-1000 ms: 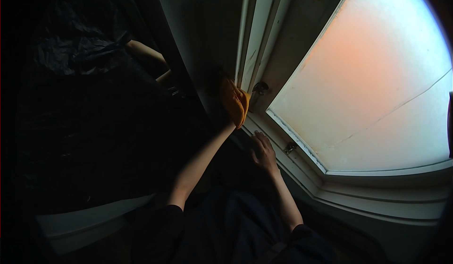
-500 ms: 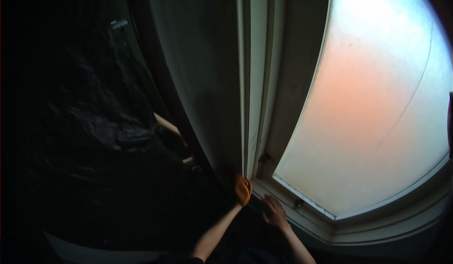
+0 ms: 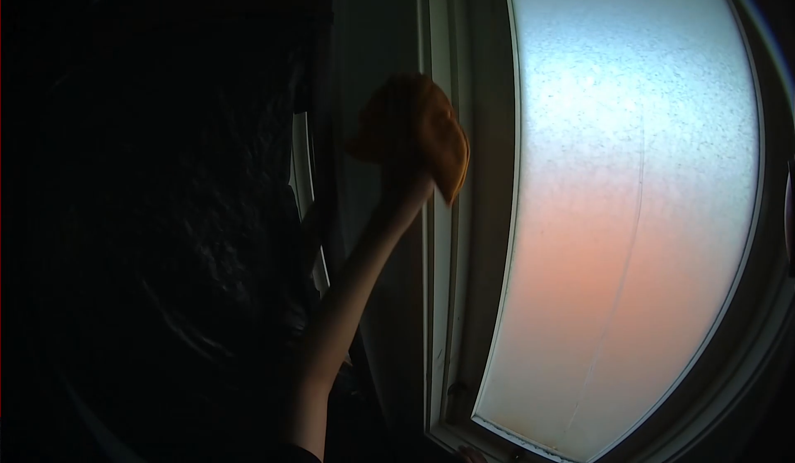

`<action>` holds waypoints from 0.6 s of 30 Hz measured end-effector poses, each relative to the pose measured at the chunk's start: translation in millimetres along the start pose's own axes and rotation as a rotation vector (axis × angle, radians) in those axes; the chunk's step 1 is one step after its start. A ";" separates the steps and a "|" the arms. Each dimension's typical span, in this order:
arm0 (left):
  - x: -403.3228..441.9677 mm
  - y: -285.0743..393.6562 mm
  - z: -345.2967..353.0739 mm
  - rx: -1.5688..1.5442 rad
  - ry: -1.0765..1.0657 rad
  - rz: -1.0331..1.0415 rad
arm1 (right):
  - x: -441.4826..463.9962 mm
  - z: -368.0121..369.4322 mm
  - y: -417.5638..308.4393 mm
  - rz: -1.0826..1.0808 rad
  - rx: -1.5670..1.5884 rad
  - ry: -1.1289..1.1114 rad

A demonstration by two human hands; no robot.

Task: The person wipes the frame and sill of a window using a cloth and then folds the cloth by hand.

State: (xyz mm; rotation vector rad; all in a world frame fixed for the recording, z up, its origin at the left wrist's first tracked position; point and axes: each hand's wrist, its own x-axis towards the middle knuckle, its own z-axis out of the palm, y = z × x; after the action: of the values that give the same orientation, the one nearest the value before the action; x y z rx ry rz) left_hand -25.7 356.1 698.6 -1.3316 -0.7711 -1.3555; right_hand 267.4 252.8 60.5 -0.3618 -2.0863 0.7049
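Note:
An orange cloth (image 3: pixel 449 144) covers much of my left hand (image 3: pixel 412 173), which is raised to the inner edge of the window frame (image 3: pixel 443 239). My fingers are hidden in its folds; the hand holds the cloth against or just in front of the dark panel beside the frame. Of my right hand (image 3: pixel 470 455) only dim fingertips show at the bottom edge, resting by the lower sill, apart and with nothing seen in them.
A frosted, lit window pane (image 3: pixel 629 214) with a long crack line fills the right side. Dark crinkled plastic sheeting (image 3: pixel 199 256) hangs at the left, beside a dark upright edge with a narrow pale strip (image 3: pixel 305 161).
My left hand has moved up along the window frame with the orange cloth. The view has tilted up, so my right hand has dropped almost out of sight.

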 end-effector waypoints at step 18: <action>97.6 -2.6 -6.4 0.135 0.042 0.100 | -12.6 4.8 13.9 0.395 -0.195 -0.375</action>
State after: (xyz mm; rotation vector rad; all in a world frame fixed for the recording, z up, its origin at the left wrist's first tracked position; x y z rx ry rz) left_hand -14.9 328.3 791.8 -1.2160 -0.7447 -1.2275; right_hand 270.5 255.9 41.7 -0.8203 -2.4781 0.8503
